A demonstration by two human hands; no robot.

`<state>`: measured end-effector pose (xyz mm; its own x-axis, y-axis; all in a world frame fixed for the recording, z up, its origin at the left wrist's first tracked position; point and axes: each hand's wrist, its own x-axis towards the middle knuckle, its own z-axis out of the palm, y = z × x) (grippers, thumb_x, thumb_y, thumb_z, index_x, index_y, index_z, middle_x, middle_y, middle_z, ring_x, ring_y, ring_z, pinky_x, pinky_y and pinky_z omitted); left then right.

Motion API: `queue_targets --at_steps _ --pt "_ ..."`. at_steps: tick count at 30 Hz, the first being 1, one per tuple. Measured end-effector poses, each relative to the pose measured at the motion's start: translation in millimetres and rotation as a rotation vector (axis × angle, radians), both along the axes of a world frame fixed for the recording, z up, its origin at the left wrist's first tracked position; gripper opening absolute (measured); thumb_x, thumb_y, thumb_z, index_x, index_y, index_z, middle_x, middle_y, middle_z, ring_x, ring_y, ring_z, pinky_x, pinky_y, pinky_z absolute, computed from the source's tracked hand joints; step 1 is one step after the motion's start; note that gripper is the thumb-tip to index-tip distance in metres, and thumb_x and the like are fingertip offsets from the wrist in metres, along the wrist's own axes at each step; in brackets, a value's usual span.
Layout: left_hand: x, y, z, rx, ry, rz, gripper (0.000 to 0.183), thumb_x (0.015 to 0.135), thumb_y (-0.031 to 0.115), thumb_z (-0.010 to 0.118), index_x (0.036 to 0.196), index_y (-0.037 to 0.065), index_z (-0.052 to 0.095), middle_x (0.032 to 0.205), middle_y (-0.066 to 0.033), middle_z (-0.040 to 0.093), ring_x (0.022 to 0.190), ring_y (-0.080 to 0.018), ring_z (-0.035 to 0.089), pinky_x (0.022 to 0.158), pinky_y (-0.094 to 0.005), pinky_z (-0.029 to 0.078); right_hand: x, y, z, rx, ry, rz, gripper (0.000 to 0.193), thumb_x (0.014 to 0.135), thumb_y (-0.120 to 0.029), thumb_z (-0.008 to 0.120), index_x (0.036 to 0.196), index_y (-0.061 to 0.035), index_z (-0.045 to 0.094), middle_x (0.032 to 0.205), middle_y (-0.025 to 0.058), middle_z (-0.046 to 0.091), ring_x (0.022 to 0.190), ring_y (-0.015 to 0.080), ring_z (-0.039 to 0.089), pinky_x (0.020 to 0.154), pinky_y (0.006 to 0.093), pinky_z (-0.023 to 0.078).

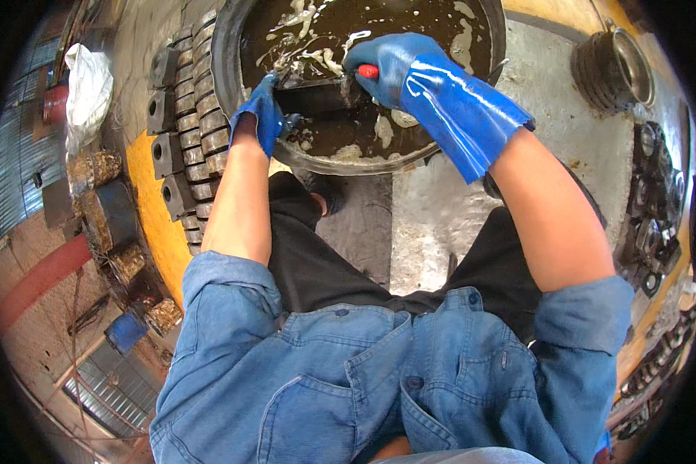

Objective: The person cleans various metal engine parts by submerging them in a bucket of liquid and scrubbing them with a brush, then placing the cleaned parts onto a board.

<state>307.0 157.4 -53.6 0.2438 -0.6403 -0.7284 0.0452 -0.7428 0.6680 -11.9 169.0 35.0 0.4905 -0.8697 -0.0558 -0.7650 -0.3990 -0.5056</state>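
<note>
A round black basin (pixel 226 69) holds dark brown liquid with pale foam. A dark metal part (pixel 313 99) lies across the liquid. My left hand (pixel 261 112), in a short blue glove, grips the part's left end at the basin's rim. At the part's right end is my right hand (pixel 390 66), in a long blue glove, closed around a tool with a red handle (pixel 368 71). The tool's working end is hidden behind the glove and foam.
Rows of grey toothed metal blocks (pixel 197 100) lie left of the basin on a yellow-edged concrete floor (pixel 151 209). A ribbed metal ring (pixel 615 69) sits at the upper right. Dark machine parts (pixel 657 224) crowd the right edge. A white bag (pixel 89 85) lies upper left.
</note>
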Motion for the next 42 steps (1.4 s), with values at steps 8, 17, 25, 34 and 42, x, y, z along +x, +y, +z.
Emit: queue_targets --at_steps 8,17,25,34,42 --pt "-35.9 -3.8 18.0 0.000 0.058 -0.070 0.087 0.085 0.017 0.087 0.158 0.004 0.044 0.134 -0.0194 0.070 0.119 -0.0312 0.067 0.109 -0.0421 0.052 -27.7 -15.0 -2.2 0.088 -0.043 -0.200 0.021 0.093 -0.028 0.074 0.114 -0.0241 0.078 0.098 0.0119 0.078 0.091 0.0364 0.075 0.083 0.0475 0.062" --pt "-33.0 4.3 18.8 -0.535 -1.088 -1.009 0.088 0.077 0.012 0.091 0.154 0.003 0.050 0.136 -0.0227 0.070 0.127 -0.0320 0.067 0.112 -0.0406 0.052 -31.3 -12.4 7.1 0.079 0.038 -0.284 0.027 0.095 -0.032 0.070 0.121 -0.0285 0.076 0.103 0.0118 0.079 0.094 0.0359 0.075 0.087 0.0473 0.062" --pt "-58.4 -14.9 26.2 -0.442 -0.550 -0.629 0.055 0.098 0.027 0.070 0.147 0.004 0.060 0.144 -0.0175 0.067 0.128 -0.0270 0.063 0.111 -0.0360 0.048 -31.7 -12.3 9.6 0.100 0.047 -0.322 0.032 0.093 -0.036 0.071 0.124 -0.0278 0.075 0.105 0.0127 0.079 0.095 0.0371 0.075 0.087 0.0470 0.062" --pt "-55.1 -66.9 5.3 -0.265 -0.292 -0.204 0.042 0.100 0.034 0.070 0.124 0.000 0.075 0.128 -0.0173 0.075 0.106 -0.0251 0.069 0.098 -0.0388 0.052 -42.6 -11.2 12.1 0.133 0.041 -0.359 0.031 0.093 -0.035 0.071 0.123 -0.0279 0.076 0.111 0.0126 0.078 0.101 0.0370 0.074 0.091 0.0456 0.061" --pt "-74.8 -73.3 -2.1 -0.485 -0.229 -0.079 0.026 0.092 0.024 0.080 0.097 -0.001 0.077 0.091 -0.0120 0.075 0.075 -0.0242 0.064 0.071 -0.0425 0.051 -48.5 -17.0 13.4 0.125 0.070 -0.388 0.032 0.093 -0.037 0.071 0.123 -0.0295 0.075 0.108 0.0112 0.079 0.098 0.0366 0.075 0.089 0.0454 0.061"
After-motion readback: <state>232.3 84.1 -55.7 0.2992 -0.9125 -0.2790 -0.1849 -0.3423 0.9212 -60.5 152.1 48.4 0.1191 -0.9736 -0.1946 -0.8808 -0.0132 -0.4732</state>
